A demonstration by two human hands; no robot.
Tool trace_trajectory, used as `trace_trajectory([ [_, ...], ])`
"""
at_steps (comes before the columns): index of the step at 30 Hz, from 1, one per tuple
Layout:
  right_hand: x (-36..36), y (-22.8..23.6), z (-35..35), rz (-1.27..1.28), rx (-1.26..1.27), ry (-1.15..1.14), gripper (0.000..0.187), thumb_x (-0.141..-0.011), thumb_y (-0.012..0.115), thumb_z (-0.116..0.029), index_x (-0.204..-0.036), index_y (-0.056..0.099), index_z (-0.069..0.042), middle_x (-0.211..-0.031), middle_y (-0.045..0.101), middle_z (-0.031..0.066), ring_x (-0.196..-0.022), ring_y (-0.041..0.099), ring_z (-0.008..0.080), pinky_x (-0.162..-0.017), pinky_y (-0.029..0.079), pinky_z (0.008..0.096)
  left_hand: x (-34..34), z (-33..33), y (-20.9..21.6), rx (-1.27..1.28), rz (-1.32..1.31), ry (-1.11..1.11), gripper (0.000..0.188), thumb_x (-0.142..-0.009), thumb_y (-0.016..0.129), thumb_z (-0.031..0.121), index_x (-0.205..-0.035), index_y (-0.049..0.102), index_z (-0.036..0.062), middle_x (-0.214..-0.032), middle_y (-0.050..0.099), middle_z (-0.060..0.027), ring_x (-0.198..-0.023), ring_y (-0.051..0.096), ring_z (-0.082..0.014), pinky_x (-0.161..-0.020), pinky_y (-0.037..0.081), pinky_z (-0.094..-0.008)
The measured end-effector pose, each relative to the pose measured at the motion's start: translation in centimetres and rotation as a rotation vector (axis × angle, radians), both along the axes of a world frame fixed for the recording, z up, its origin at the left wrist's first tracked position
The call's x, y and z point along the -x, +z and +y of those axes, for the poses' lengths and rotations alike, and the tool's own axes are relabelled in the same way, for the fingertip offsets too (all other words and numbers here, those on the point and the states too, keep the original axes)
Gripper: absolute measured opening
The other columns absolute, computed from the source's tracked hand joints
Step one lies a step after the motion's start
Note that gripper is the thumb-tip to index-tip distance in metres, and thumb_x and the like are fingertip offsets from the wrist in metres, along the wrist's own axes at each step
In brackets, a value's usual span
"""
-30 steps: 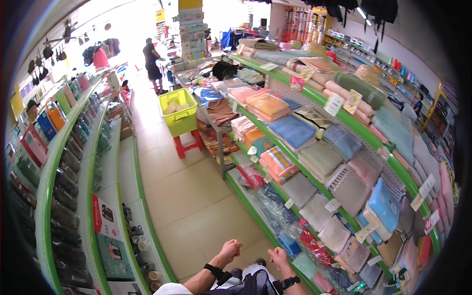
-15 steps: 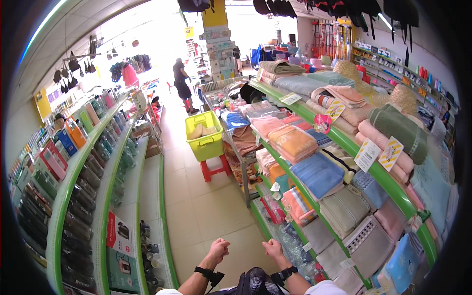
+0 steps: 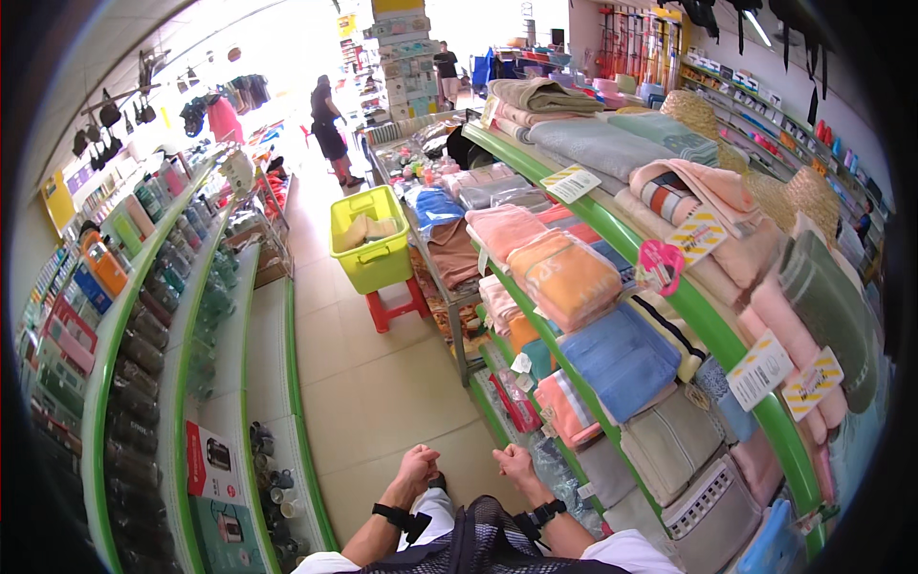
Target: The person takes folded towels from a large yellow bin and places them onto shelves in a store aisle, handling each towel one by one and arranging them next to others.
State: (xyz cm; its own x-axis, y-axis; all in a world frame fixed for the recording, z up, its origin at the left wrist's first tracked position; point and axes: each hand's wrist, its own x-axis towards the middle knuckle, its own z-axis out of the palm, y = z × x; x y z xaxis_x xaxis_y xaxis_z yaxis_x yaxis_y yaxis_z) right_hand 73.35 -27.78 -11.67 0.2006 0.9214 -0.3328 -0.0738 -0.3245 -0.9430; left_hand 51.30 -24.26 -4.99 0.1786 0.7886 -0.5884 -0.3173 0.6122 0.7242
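My left hand (image 3: 418,467) is curled into a loose fist in front of my body, above the tiled aisle floor. My right hand (image 3: 516,463) is likewise closed, a short way to its right, and nothing shows in either one. Both hands are clear of the shelves. Nearest my right hand is the towel rack on the right, with a folded blue towel (image 3: 622,359), an orange packaged towel (image 3: 564,277) and a grey towel (image 3: 672,432). Dark bands circle both wrists, and dark mesh cloth (image 3: 486,531) lies between my forearms.
Ahead, a yellow-green tub (image 3: 375,272) stands on a red stool (image 3: 397,304) beside a goods table. Left, green-edged shelves (image 3: 295,407) hold bottles, cups and a boxed appliance (image 3: 228,521). A person in dark clothes (image 3: 328,124) stands farther up the aisle; another (image 3: 447,67) is near the pillar.
I have moved forward along the aisle, and the view has shifted. The towels on the right look closer. My leg and shoe now show under my left hand; both hands stay closed.
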Motion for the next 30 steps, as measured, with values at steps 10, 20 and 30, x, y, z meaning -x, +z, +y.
trace_trajectory([
  [10, 2.1, 2.7, 14.3, -0.012, 0.081, -0.246, 0.030, -0.079, 0.062, -0.016, -0.062, 0.038, -0.012, -0.052, 0.042, -0.0032, -0.044, 0.044, 0.0060, -0.039, 0.039, 0.0225, 0.5, 20.2, -1.4, 0.071, -0.053, -0.223, 0.023, -0.079, 0.054, 0.002, -0.067, 0.038, 0.0126, -0.055, 0.034, 0.0036, -0.043, 0.032, -0.0087, -0.042, 0.030, -0.0261],
  [20, 7.3, 5.1, 28.7, -0.127, 0.065, -0.358, 0.030, -0.077, 0.063, -0.015, -0.060, 0.039, -0.010, -0.050, 0.044, -0.0006, -0.041, 0.045, 0.0081, -0.037, 0.039, 0.0245, 2.4, 38.6, 0.4, 0.020, -0.039, -0.451, 0.024, -0.079, 0.055, 0.002, -0.067, 0.037, 0.0128, -0.055, 0.035, 0.0030, -0.043, 0.034, -0.0092, -0.043, 0.033, -0.0264],
  [30, 8.6, 4.0, 35.5, -0.124, 0.178, -0.304, 0.033, -0.073, 0.067, -0.021, -0.057, 0.041, -0.008, -0.049, 0.048, 0.0011, -0.042, 0.049, 0.0101, -0.039, 0.040, 0.0273, 3.0, 43.9, -1.1, 0.144, -0.062, -0.430, 0.021, -0.078, 0.055, 0.003, -0.067, 0.040, 0.0101, -0.054, 0.037, 0.0004, -0.043, 0.035, -0.0118, -0.041, 0.031, -0.0268],
])
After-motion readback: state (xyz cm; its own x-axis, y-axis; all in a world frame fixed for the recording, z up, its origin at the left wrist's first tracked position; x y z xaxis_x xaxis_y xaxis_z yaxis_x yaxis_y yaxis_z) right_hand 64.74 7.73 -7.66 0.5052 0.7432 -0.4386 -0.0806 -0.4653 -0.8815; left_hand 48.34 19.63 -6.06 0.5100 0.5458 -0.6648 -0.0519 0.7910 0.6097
